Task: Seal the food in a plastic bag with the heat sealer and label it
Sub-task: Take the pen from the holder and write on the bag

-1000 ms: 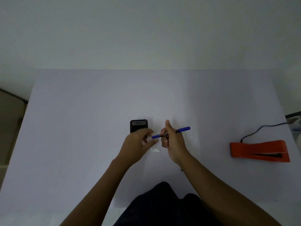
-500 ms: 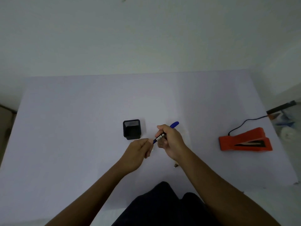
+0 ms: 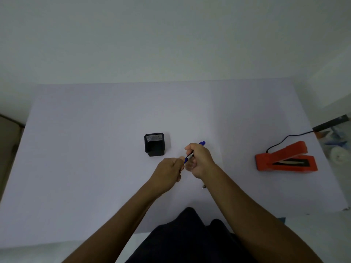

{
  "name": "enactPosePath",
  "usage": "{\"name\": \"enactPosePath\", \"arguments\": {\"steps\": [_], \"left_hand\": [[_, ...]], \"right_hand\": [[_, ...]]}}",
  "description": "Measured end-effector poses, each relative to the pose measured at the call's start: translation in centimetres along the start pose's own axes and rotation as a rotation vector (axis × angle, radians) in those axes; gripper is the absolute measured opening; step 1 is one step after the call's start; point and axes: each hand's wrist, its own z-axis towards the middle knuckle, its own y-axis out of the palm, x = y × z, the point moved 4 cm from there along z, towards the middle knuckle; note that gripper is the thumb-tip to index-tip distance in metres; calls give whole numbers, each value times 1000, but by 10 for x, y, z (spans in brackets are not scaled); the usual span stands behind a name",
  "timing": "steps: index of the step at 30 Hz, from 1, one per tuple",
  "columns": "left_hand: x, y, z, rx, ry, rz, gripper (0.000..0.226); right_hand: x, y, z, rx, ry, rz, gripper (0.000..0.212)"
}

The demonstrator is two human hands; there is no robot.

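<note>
You have one blue pen (image 3: 191, 155), one black mesh cup (image 3: 154, 144) and one orange heat sealer (image 3: 284, 160) with its lid raised and a black cord (image 3: 284, 138) trailing off; no bag or label can be made out. Your right hand (image 3: 199, 160) is clenched round the pen, and your left hand (image 3: 168, 172) is curled at its lower tip, though you can't tell whether it pinches anything. All sit on one pale table (image 3: 85, 168) before a plain white wall (image 3: 171, 38), the sealer well to your right, the cup just beyond your hands.
</note>
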Motion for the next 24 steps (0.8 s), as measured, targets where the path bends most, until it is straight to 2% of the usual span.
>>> {"name": "enactPosePath", "arguments": {"steps": [3,6,8,10,12,15,18,24], "left_hand": [[8,0,-3,92,192,310,42],[17,-5,-7,215,350,490,34],[29,-2,-22,250,551,610,22],[25,0,-32,279,608,704,22],[12,-9,-20,292,484,732,17],[-29,-21,15,314,253,719,23],[-64,-20,45,351,168,668,26],[-130,-25,71,367,-14,740,24]], "right_hand": [[3,6,3,6,28,3,24],[0,4,11,14,47,65,20],[-12,-17,20,102,39,120,17],[-27,-47,31,207,-6,115,19],[-37,-64,39,231,-76,62,21],[-34,-55,42,146,-144,30,24],[-16,-39,46,114,-152,-22,29],[22,-26,49,87,-137,-171,30]]}}
